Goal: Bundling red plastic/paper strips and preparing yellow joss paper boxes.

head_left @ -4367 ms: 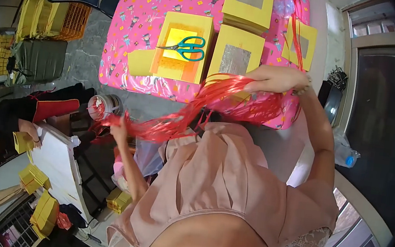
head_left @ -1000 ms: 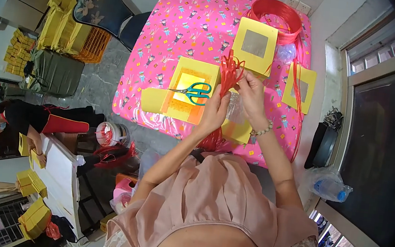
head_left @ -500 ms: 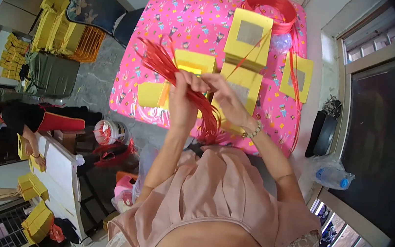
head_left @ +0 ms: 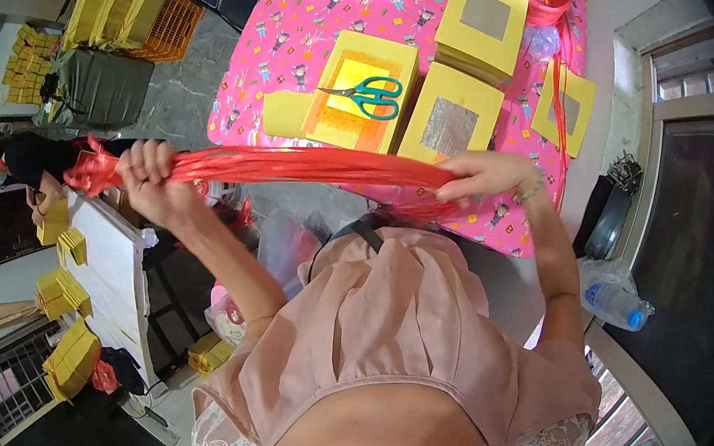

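Note:
A long bundle of red plastic strips [head_left: 310,166] stretches in front of my body, above the near edge of the pink table. My left hand [head_left: 157,182] is closed in a fist round its left part, and loose ends bunch out beyond the fist. At the other end, the fingers of my right hand [head_left: 489,179] close on the bundle. Scissors with teal handles [head_left: 358,94] lie on a yellow paper stack [head_left: 395,57] beyond the strips. Right of it stands another yellow stack [head_left: 451,126] with a silver square on top.
The table has a pink patterned cover [head_left: 286,36]. On it are a further yellow paper stack [head_left: 485,14], a yellow sheet [head_left: 573,116] and a red coil [head_left: 551,11]. At left another person [head_left: 25,169] works at a white table [head_left: 106,272]. A bagged bottle [head_left: 613,301] is at right.
My left hand has moved left and lower, and my right hand rightward, so the bundle now stretches between them. The scissors have come into sight, and the view has shifted.

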Action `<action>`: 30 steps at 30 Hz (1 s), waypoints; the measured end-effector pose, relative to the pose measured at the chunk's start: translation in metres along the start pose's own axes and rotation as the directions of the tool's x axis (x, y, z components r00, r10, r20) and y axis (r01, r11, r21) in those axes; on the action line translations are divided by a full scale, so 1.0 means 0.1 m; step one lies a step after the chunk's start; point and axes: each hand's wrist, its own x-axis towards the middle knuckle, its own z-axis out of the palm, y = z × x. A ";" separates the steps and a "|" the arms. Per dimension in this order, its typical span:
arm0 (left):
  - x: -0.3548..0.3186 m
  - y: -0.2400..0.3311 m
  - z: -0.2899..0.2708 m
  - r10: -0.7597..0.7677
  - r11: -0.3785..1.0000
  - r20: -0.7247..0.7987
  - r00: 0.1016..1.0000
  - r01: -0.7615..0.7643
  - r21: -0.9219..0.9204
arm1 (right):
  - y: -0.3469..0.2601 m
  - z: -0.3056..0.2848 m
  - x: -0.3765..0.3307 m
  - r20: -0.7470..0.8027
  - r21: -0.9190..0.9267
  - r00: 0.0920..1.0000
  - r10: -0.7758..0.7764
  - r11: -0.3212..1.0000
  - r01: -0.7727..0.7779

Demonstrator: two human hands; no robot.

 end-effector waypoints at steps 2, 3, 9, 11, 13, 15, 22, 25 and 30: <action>0.04 0.48 -0.53 -0.002 1.000 -0.004 1.000 0.002 -0.003 | 0.10 -0.19 -0.25 0.013 0.026 1.000 0.002 1.000 -0.003; 0.02 0.64 -0.76 -0.036 0.998 -0.054 0.998 0.034 -0.045 | 0.15 -0.25 -0.38 -0.017 0.035 1.000 0.011 0.999 -0.011; -0.36 1.83 -2.34 0.213 0.972 -0.475 0.854 -0.133 0.196 | 0.24 -0.45 -0.83 -0.165 0.002 0.972 0.168 0.985 -0.170; -0.58 1.83 -2.73 0.173 0.941 -0.540 0.824 0.023 0.338 | 0.27 -0.51 -0.90 -0.119 0.035 0.980 0.159 0.987 -0.155; -0.90 1.68 -3.05 0.164 0.758 -0.652 0.740 0.329 0.564 | 0.27 -0.52 -0.91 -0.147 -0.006 0.972 0.181 0.983 -0.184; -1.31 1.44 -3.28 0.219 0.454 -0.728 0.650 0.593 0.665 | 0.22 -0.50 -0.83 -0.154 0.001 0.968 0.198 0.980 -0.200; -1.07 -0.39 -1.85 -0.128 -0.497 -0.129 0.983 0.049 0.867 | -0.20 -0.18 -0.25 -0.177 -0.587 0.984 -0.014 0.804 -0.095; -1.05 -1.21 -0.59 -0.424 -0.044 -0.093 0.901 0.082 0.996 | -0.38 -0.10 0.01 -0.094 -0.696 0.996 -0.011 0.715 -0.058; -1.19 -1.64 0.16 -0.888 0.056 -0.040 0.458 0.193 0.980 | -0.45 -0.07 0.14 0.002 -0.658 0.997 -0.080 0.751 0.062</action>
